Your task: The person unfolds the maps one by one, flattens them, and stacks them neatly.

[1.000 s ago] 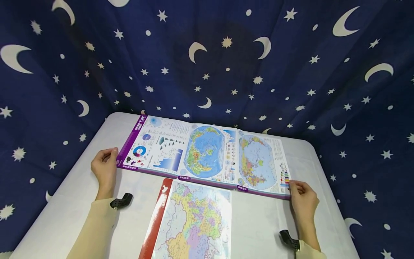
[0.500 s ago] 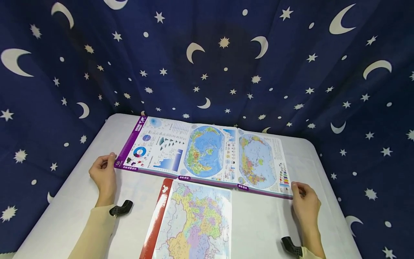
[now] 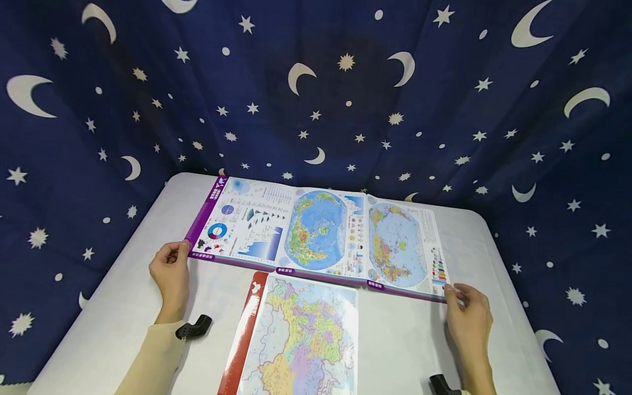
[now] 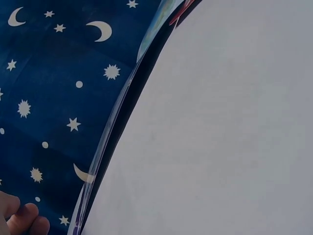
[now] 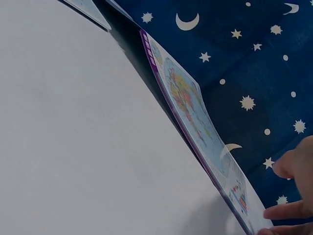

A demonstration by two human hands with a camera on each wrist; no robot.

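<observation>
A purple-edged fold-out world map [image 3: 316,233] lies spread across the table in three panels. At its left end, my left hand [image 3: 169,274] has a fingertip by the near corner. The left wrist view shows bent fingertips [image 4: 27,220] a little apart from the map's edge. My right hand [image 3: 470,318] is at the opposite near corner, fingertips touching the edge. Seen from the right wrist, its thumb [image 5: 288,164] stands away from the sheet and the fingers [image 5: 286,209] reach the border. Nearer to me lies a second map [image 3: 301,340] with a red left border.
The white-covered table [image 3: 400,340] has rounded far corners. Behind it and at both sides hangs a dark blue curtain [image 3: 266,82] with moons and stars. A black device [image 3: 195,327] is strapped at the left wrist, and a similar one [image 3: 441,384] at the right.
The left hand's fingertip drew slightly off the map's left end, then came back to it. The right hand shifted a little towards me. The maps lie almost as before.
</observation>
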